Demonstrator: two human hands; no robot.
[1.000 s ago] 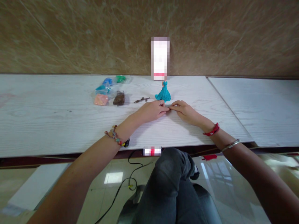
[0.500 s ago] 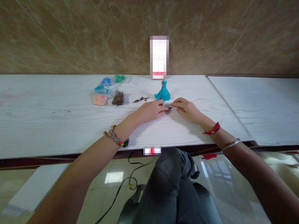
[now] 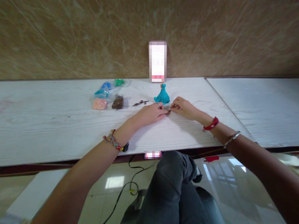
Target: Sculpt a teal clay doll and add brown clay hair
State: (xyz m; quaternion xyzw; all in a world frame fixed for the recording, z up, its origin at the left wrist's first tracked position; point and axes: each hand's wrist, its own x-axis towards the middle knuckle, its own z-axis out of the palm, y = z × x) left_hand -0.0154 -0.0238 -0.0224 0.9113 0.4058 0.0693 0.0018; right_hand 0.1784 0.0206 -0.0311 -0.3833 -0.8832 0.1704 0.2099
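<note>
Centrally, dark piece (image 3: 169, 111) between left fingers (image 3: 164, 111) and right fingers (image 3: 174, 109), left pinching it, right's grip unclear

Around one blue-green dress figure (image 3: 162, 95) as landmark, five bagged lumps sit to its left, counted as one green lump (image 3: 119, 82), one blue lump (image 3: 106, 85), one teal lump (image 3: 101, 93), one pink lump (image 3: 99, 104) and one brown lump (image 3: 118, 102), with several dark scraps (image 3: 141, 102), too small to count surely, between them and it. Two blurred-screen devices show, one upright device (image 3: 158, 60) behind it and one lower device (image 3: 152, 154) well in front. Just before it are two hands, one left hand (image 3: 153, 113) and one right hand (image 3: 185, 109), with one ring (image 3: 159, 106) and one small dark piece (image 3: 169, 111) at the fingertips.
</note>
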